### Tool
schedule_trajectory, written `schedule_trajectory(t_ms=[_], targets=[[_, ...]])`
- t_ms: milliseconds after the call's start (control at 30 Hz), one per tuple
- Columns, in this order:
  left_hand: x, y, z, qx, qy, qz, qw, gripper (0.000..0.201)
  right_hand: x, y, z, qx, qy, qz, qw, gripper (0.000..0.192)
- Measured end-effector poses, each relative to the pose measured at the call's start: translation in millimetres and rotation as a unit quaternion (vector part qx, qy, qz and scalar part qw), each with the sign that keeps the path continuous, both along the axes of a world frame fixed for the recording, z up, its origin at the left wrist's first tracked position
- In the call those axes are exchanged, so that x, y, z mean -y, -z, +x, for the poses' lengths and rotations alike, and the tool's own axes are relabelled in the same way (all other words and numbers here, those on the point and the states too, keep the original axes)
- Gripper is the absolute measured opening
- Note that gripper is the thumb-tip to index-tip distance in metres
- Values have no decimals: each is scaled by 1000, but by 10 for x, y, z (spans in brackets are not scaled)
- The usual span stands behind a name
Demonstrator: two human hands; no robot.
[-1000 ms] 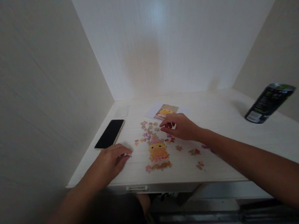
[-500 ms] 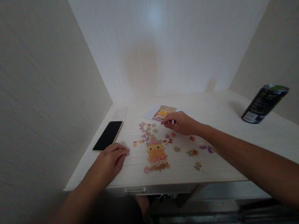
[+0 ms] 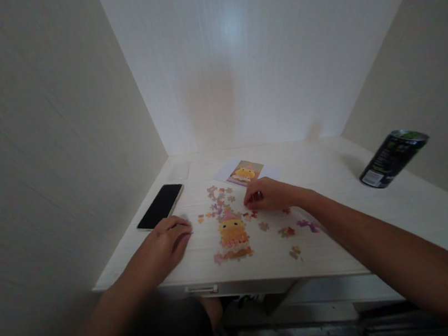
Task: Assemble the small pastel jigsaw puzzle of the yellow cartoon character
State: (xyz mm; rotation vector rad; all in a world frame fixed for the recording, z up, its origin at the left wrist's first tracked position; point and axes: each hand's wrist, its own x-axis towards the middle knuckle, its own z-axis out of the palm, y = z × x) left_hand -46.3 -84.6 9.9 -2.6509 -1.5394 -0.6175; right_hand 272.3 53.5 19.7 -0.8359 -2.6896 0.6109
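No text can be read. The can (image 3: 392, 158) at 3 o'clock bears a white label patch and green marks, too small and blurred to make out. The card (image 3: 244, 172) at 12 o'clock shows only a picture.

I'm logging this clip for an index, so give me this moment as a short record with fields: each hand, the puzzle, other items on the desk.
left hand: flat on the desk, near the phone
right hand: curled over loose pieces, fingertips down; whether it grips one cannot be told
assembled part: yellow figure, between the hands
reference card: beyond the pieces
can: dark, far right
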Motion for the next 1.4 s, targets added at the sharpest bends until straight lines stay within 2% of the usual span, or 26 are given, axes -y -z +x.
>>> schedule_trajectory(t_ms=[100, 200, 400, 500, 567, 700, 767, 867, 1100, 1267, 1400], targets=[[4, -6, 18, 1, -4, 0, 1000, 23, 2, 32, -15, -9, 14, 11, 1000, 13], [33, -48, 92, 4, -13, 0, 1000, 25, 27, 99, -74, -43, 18, 60, 997, 20], [200, -156, 395, 22, 17, -21, 999, 27, 67, 167, -175, -57, -44, 110, 991, 27], [312, -160, 564, 26, 39, -28, 999, 31, 40, 108, -135, -58, -40, 81, 994, 20], [372, -144, 653, 21, 57, -33, 998, 38, 19, 40, -74, -45, -22, 33, 998, 16], [416, -88, 732, -8, 100, -50, 994, 41, 11, -91, 60, 32, -40, -94, 994, 25], [408, -62, 735, -23, 104, -52, 993, 40, 24, -131, 102, 58, -50, -124, 989, 31], [388, -42, 729, -37, 99, -53, 993, 39, 44, -156, 124, 84, -43, -145, 985, 35], [390, -26, 714, -46, 98, -48, 993, 37, 22, -161, 135, 81, -49, -178, 979, 23], [410, -41, 718, -28, 102, -49, 993, 38, -23, -229, 197, 57, -83, -138, 985, 16], [390, -117, 672, 8, 75, -34, 997, 44, 15, -256, 196, 84, -61, -137, 985, 27]])
